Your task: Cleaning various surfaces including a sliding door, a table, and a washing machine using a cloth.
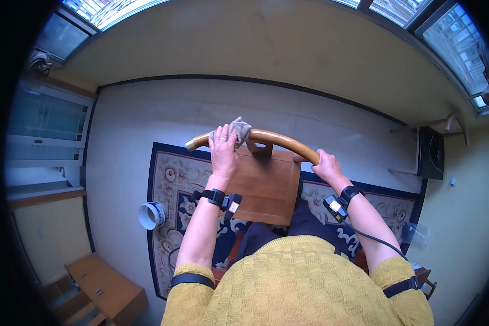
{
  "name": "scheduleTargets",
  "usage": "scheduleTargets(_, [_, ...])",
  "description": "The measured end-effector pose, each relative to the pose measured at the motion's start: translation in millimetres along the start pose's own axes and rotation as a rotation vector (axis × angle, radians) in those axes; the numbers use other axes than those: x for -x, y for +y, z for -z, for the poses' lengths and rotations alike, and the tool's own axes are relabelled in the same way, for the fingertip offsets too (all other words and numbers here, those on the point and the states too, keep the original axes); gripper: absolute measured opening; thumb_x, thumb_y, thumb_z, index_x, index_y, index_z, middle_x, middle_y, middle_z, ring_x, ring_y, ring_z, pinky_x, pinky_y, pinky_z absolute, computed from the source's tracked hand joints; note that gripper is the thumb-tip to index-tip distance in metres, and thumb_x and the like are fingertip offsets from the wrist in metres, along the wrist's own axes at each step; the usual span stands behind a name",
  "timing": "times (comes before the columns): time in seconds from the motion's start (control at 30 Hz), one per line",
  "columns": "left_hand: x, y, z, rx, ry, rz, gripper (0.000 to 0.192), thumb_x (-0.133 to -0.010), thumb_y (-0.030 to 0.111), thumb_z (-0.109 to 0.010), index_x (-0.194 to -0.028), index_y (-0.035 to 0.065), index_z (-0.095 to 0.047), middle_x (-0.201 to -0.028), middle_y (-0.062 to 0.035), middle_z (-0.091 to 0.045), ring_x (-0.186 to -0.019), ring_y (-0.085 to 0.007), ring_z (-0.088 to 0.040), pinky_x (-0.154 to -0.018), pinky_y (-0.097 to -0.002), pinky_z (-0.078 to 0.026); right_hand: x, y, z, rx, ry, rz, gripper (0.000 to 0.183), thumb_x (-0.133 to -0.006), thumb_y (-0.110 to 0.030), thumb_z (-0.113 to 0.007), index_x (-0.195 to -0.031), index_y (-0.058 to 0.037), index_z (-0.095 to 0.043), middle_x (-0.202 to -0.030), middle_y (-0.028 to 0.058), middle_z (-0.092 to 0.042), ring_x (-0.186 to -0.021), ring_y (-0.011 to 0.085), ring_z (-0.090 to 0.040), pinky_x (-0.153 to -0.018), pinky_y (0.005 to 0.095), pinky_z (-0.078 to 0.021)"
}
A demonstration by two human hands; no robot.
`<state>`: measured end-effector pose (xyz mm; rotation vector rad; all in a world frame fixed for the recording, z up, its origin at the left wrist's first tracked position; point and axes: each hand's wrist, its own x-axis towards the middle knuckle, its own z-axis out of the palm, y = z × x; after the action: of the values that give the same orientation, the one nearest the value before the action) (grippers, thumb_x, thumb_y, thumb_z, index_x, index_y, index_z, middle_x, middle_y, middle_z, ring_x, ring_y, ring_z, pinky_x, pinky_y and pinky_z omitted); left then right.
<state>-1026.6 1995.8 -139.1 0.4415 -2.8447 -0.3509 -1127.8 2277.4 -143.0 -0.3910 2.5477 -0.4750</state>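
Observation:
A wooden chair with a flat brown seat point(265, 187) stands before me. Its curved top rail point(283, 140) arcs across the far side, with a pale cap at its left end. My left hand point(224, 150) presses a crumpled grey cloth point(240, 129) onto the left part of the rail; a ring is on one finger. My right hand point(328, 165) is closed around the rail's right end. Below the rail, the back splat point(259, 147) shows a cut-out. Both wrists wear black straps with small devices.
A patterned rug point(175, 179) lies under the chair. At left are a white bucket point(151, 216) and a wooden cabinet point(110, 285). Another chair with a black seat point(430, 153) lies near the right wall. A clear plastic container point(415, 235) is at the right. A cable runs along my right forearm.

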Motion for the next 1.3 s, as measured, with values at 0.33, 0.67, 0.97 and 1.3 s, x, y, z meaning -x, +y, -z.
scheduleTargets(0.33, [84.8,39.4,-18.9,0.78,-0.434,0.328,0.032,-0.075,0.014,-0.053,-0.105,0.0072,-0.062,-0.095,-0.0166,-0.064,-0.089,-0.0295,-0.062,-0.079,-0.0343,-0.048,2.8,-6.6,3.6,0.036,-0.051,-0.05,0.025,-0.071,-0.013,-0.058,-0.095,-0.0072,-0.052,-0.09,0.0189,-0.062,-0.088,0.0374,-0.059,-0.075,0.0451,-0.0469])
scheduleTargets(0.67, [20.0,-24.7,34.6,0.742,0.346,0.372,0.034,-0.077,0.005,-0.055,-0.11,-0.0037,-0.054,-0.107,-0.0151,-0.059,-0.096,-0.025,-0.058,-0.086,-0.0311,-0.044,1.7,-4.3,3.2,0.024,-0.041,-0.032,0.024,-0.072,-0.014,-0.059,-0.095,-0.0086,-0.052,-0.089,0.0172,-0.063,-0.088,0.036,-0.059,-0.075,0.0445,-0.0474])
scheduleTargets(0.97, [-0.4,-38.7,14.8,0.067,-0.092,0.063,0.061,-0.071,0.006,-0.057,-0.127,0.0237,-0.044,-0.13,-0.0097,-0.045,-0.124,-0.0303,-0.037,-0.104,-0.0542,-0.021,0.4,-2.3,2.3,0.026,-0.051,-0.05,0.025,-0.072,-0.013,-0.058,-0.096,-0.0086,-0.053,-0.091,0.0175,-0.063,-0.089,0.0358,-0.059,-0.076,0.0446,-0.0473])
scheduleTargets(1.3, [-11.2,27.4,-6.3,0.067,-0.116,-0.194,0.06,-0.07,0.003,-0.057,-0.127,0.0178,-0.046,-0.129,-0.0127,-0.046,-0.122,-0.0329,-0.039,-0.105,-0.0474,-0.025,0.9,-0.7,4.7,0.015,-0.042,-0.02,0.027,-0.072,-0.013,-0.058,-0.098,-0.0081,-0.052,-0.092,0.018,-0.063,-0.09,0.0359,-0.059,-0.076,0.0441,-0.0476])
